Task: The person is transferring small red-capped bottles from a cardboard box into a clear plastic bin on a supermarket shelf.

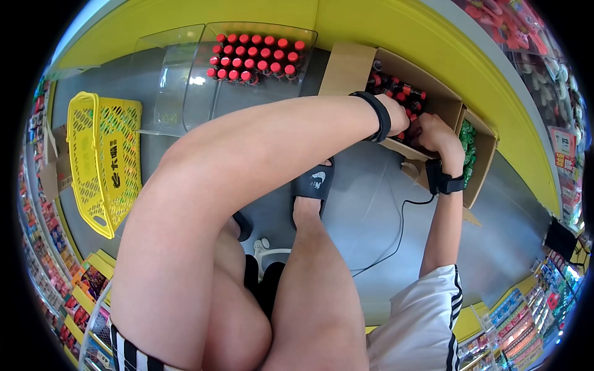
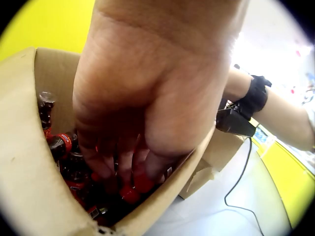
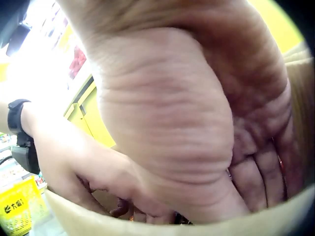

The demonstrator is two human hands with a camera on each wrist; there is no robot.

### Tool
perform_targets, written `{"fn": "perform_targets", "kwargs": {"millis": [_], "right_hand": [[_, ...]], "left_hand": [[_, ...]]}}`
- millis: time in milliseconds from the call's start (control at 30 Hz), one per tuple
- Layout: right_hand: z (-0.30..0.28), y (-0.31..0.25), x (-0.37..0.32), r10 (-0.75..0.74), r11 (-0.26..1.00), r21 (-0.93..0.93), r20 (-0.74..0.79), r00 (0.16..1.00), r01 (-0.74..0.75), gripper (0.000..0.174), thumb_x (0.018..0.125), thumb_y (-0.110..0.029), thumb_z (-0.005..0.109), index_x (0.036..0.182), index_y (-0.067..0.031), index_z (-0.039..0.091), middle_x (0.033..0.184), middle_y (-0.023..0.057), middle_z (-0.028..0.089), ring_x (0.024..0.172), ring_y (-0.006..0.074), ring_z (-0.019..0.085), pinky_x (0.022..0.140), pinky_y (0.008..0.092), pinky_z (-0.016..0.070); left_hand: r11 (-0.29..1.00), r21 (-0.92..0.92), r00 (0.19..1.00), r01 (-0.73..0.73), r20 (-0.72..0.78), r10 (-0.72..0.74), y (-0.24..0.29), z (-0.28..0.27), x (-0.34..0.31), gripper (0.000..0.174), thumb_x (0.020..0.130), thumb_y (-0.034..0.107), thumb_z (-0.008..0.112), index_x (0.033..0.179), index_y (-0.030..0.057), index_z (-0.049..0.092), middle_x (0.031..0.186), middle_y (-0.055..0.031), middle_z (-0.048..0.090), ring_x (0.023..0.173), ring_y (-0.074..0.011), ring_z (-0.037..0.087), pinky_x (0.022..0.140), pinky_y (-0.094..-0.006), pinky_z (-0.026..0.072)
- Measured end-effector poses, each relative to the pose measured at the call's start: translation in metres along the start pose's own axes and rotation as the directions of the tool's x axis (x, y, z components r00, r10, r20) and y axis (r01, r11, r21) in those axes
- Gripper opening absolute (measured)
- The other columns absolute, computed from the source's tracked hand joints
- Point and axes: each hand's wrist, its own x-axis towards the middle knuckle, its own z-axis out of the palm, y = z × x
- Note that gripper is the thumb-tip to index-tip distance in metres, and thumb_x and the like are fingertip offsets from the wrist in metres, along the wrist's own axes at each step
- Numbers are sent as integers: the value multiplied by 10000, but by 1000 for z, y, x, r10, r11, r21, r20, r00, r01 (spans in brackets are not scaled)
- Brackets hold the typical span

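Dark cola bottles (image 1: 378,80) with red caps and labels lie in an open cardboard box (image 1: 436,85) at the upper right. My left hand (image 2: 147,93) reaches over the box wall, its thumb and fingers closing on red caps (image 2: 130,193) deep inside. From the other side my right hand (image 1: 435,132) dips into the same box, near the left. In the right wrist view its fingers (image 3: 248,182) curl inward around a bottle that is mostly hidden by the hand and the box edge.
Clear plastic bins (image 1: 213,99) stand at the upper left, one with rows of red-capped bottles (image 1: 255,54). A yellow basket (image 1: 117,164) is further left. Green-wrapped items (image 1: 468,145) fill a box beside the cola. A cable (image 1: 402,222) runs across the grey floor near my sandal (image 1: 312,183).
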Motion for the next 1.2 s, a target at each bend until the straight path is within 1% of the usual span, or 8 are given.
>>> {"fn": "perform_targets", "kwargs": {"millis": [267, 433, 533, 700, 833, 1033, 1133, 1200], "right_hand": [[-6, -5, -6, 6, 999, -47, -32, 999, -7, 271, 778, 11, 785, 1041, -42, 816, 1085, 215, 793, 1068, 371, 755, 956, 450, 598], [-16, -7, -1, -55, 998, 16, 69, 996, 54, 285, 740, -24, 826, 1023, -54, 831, 1077, 191, 802, 1032, 367, 762, 934, 431, 603], [-15, -6, 5, -87, 996, -32, 49, 995, 89, 272, 715, -46, 851, 986, -59, 840, 1029, 184, 806, 995, 362, 769, 920, 423, 604], [-19, -7, 3, -114, 992, 65, 48, 992, 111, 315, 655, -53, 882, 969, -53, 855, 952, 182, 806, 927, 352, 772, 884, 408, 603], [-18, 0, 5, -158, 983, 110, 85, 984, 148, 399, 613, -60, 899, 1010, -52, 859, 947, 182, 809, 894, 347, 770, 861, 395, 600], [-17, 3, 6, -191, 974, 136, 62, 980, 181, 377, 619, -71, 915, 989, -34, 851, 939, 175, 811, 890, 338, 771, 864, 399, 597], [-19, 0, 2, -179, 974, 151, 60, 982, 169, 364, 639, -74, 920, 989, -15, 841, 947, 173, 812, 878, 328, 768, 849, 396, 593], [-23, -4, 0, -198, 964, 192, 68, 978, 182, 368, 647, -73, 920, 998, -4, 835, 947, 176, 810, 874, 322, 766, 843, 393, 591]], "left_hand": [[999, -32, 1000, 13, 8, -13, 1, -12, 15, 478, 904, -70, 635, 1374, 2, 683, 1366, -227, 689, 1211, -412, 710, 912, -515, 603], [997, -78, 1000, 13, 21, -11, -3, -16, 10, 516, 892, -66, 645, 1400, 20, 667, 1394, -215, 668, 1235, -408, 697, 904, -517, 600], [993, -116, 1000, 6, 9, -5, -7, -16, 12, 523, 890, -42, 673, 1409, 17, 661, 1399, -214, 660, 1241, -403, 697, 910, -515, 600], [998, -59, 1000, 13, 4, -13, -8, -16, 18, 478, 876, 36, 755, 1351, 0, 708, 1326, -217, 718, 1184, -402, 720, 890, -517, 604], [999, -35, 1000, 12, 7, -12, -8, -19, 19, 432, 876, 62, 763, 1301, -10, 737, 1287, -223, 737, 1135, -398, 735, 862, -507, 605], [998, -65, 999, -23, 40, 26, -9, -26, 19, 414, 842, 113, 766, 1239, -6, 757, 1138, -220, 769, 1009, -367, 757, 803, -459, 604], [986, -164, 1000, 15, 16, -12, -10, -26, 16, 396, 820, 105, 765, 1203, 3, 769, 1084, -208, 776, 961, -352, 760, 788, -456, 605], [975, -217, 999, -36, -33, 30, -12, -26, 10, 357, 832, 119, 753, 1168, 4, 781, 1079, -220, 774, 952, -367, 765, 783, -468, 609]]}}
